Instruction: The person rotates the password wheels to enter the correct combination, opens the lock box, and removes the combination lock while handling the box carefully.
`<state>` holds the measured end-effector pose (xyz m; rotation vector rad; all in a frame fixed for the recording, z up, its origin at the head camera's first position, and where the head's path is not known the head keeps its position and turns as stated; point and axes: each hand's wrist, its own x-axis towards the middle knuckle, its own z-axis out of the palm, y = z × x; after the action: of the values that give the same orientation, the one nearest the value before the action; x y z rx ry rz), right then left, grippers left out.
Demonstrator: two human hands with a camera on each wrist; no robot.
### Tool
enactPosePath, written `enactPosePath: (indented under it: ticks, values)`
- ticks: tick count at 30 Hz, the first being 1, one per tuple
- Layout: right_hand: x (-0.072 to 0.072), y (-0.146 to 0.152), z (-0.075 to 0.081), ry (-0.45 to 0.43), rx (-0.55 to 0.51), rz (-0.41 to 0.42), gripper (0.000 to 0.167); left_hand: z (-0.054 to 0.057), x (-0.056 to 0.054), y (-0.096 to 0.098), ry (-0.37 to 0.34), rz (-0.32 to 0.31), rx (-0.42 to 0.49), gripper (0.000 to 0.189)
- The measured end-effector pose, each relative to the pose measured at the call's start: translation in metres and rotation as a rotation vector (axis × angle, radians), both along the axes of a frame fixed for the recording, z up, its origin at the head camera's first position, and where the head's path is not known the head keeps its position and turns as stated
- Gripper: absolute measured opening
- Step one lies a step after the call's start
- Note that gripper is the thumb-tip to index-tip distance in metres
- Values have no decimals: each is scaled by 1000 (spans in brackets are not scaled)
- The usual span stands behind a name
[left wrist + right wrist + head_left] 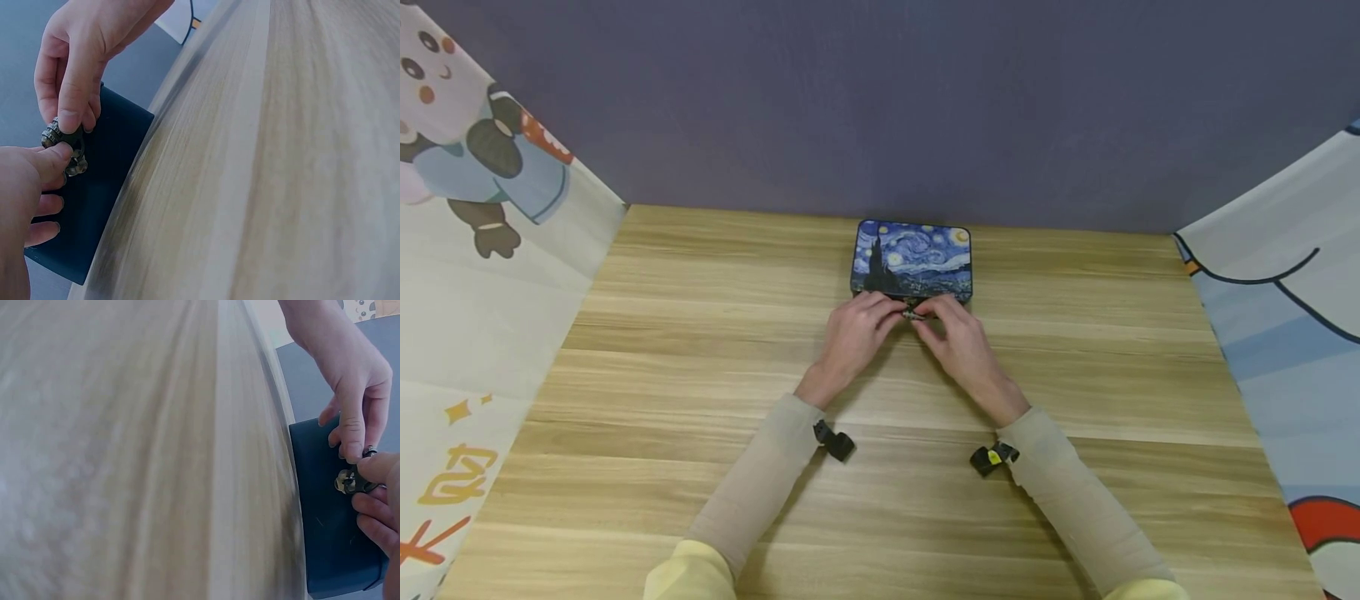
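A tin box (917, 257) with a swirling night-sky painting on its lid stands at the table's back edge, lid down. At its front hangs a small combination padlock (913, 314), whose ridged number dials (51, 132) show in the left wrist view. My left hand (853, 332) pinches one side of the padlock between thumb and fingertips. From the other side my right hand (961, 340) pinches it too. The brassy latch (342, 482) on the dark front wall sits right by the fingertips. Fingers hide part of the padlock.
The wood-grain table (737, 275) runs up to a dark blue-grey back wall (895, 108). Printed cartoon panels stand at the left (512, 308) and right (1270, 275). Black wrist cameras (835, 442) are strapped over the sleeves.
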<state>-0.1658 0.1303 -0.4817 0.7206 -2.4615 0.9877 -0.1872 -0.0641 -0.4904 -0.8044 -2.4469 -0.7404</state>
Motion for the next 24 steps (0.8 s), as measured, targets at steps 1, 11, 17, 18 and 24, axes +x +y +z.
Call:
enactPosePath:
  ticks: [1,11,17,18,24]
  values:
    - [0,0,0,-1,0,-1,22,0,0,0,1,0,-1,16]
    - [0,0,0,9,-2,3,22,0,0,0,-5,3,-6,17]
    - [-1,0,0,2,-4,0,20,-1,0,0,4,3,-1,17]
    - [-1,0,0,-1,-5,-1,20,-1,0,0,5,2,0,17]
    - [-2,0,-1,6,-15,4,21,-2,-1,1,9,2,4,17]
